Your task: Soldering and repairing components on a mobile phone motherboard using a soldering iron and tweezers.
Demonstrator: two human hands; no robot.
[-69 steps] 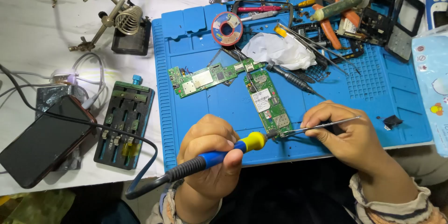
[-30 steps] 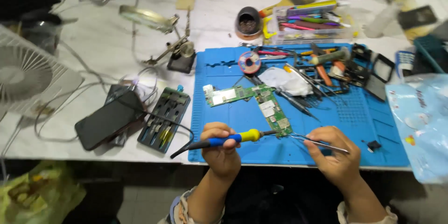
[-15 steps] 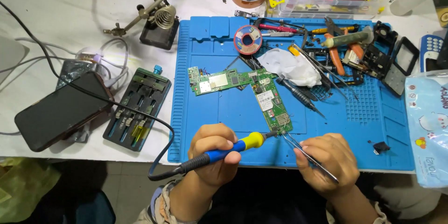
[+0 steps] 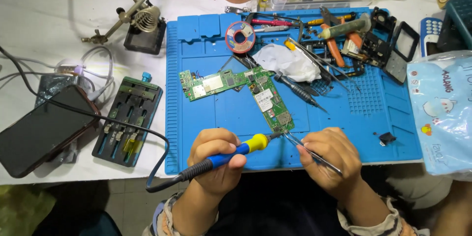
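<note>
The left hand (image 4: 215, 156) is closed around a blue-and-yellow-handled soldering iron (image 4: 235, 152), its tip at the near end of the long green circuit board (image 4: 268, 102) on the blue silicone mat (image 4: 206, 113). The right hand (image 4: 328, 156) pinches slim metal tweezers (image 4: 307, 150) there, steadying the spot. Tools crowd the mat's far edge; the near strip lies open.

- Two green circuit boards (image 4: 231, 86) lay on the blue mat (image 4: 344, 118).
- One soldering iron (image 4: 231, 153).
- One pair of tweezers (image 4: 309, 151).
- One solder spool (image 4: 240, 37).
- Two hands.
</note>
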